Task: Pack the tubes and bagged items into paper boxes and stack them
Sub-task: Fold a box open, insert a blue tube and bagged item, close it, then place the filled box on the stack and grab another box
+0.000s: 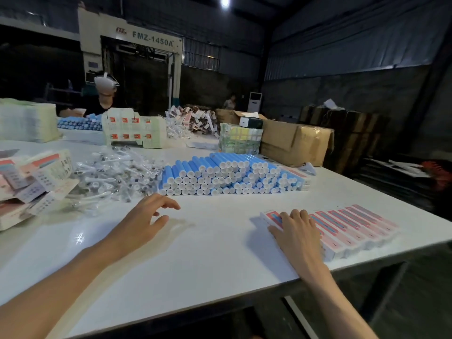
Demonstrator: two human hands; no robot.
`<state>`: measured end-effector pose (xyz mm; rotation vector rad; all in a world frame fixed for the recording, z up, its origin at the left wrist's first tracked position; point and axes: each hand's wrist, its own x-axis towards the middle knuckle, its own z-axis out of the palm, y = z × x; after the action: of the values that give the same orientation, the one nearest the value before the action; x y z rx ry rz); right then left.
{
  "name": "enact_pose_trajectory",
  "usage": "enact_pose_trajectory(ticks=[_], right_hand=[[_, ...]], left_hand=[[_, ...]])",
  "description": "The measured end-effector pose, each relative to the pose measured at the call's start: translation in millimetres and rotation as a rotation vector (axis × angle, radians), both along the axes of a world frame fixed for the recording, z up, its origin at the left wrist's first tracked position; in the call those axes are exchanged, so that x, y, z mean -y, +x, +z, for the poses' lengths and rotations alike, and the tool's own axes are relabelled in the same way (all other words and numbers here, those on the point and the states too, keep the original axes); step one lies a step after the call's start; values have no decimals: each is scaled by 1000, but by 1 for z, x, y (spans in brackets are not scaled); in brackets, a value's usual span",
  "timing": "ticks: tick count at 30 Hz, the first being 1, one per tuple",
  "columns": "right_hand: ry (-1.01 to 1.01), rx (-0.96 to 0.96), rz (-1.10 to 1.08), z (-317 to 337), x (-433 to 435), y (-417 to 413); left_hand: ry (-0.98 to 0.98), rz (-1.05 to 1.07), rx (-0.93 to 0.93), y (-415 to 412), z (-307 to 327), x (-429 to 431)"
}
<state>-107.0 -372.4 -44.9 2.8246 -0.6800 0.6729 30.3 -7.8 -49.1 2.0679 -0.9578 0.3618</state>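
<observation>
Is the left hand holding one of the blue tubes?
No, the left hand is open over the white table, holding nothing, with the blue tubes stacked beyond it.

The desk [208, 253] is white, smooth and glossy, with a bright glare on it. The tubes [220, 167] look like blue plastic with white caps [195, 186], faintly sheened. The bags [117, 174] are clear, crinkled, shiny film. The boxes [354, 226] are smooth printed paper; the cartons [293, 140] matt brown cardboard.

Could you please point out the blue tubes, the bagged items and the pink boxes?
blue tubes [220, 178]: head view, stack's capped front ends.
bagged items [115, 174]: head view, pile's middle.
pink boxes [354, 223]: head view, row's top face.
</observation>
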Motion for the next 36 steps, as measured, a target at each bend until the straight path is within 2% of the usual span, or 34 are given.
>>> enact_pose_trajectory(ticks=[3, 8, 19, 24, 29, 36], right_hand=[[-62, -36, -63, -1, 10, -7], [-57, -30, -101, -4, 7, -13], [-20, 12, -63, 0, 4, -28], [-107, 45, -67, 8, -3, -19], [4, 182, 196, 32, -58, 25], [207, 283, 644, 55, -176, 107]], left_hand=[[20, 2, 8, 0, 0, -3], [25, 14, 12, 2, -1, -6], [41, 17, 21, 5, -1, -10], [50, 24, 28, 4, 2, -9], [75, 100, 31, 2, 3, -10], [131, 347, -2, 7, 11, -19]])
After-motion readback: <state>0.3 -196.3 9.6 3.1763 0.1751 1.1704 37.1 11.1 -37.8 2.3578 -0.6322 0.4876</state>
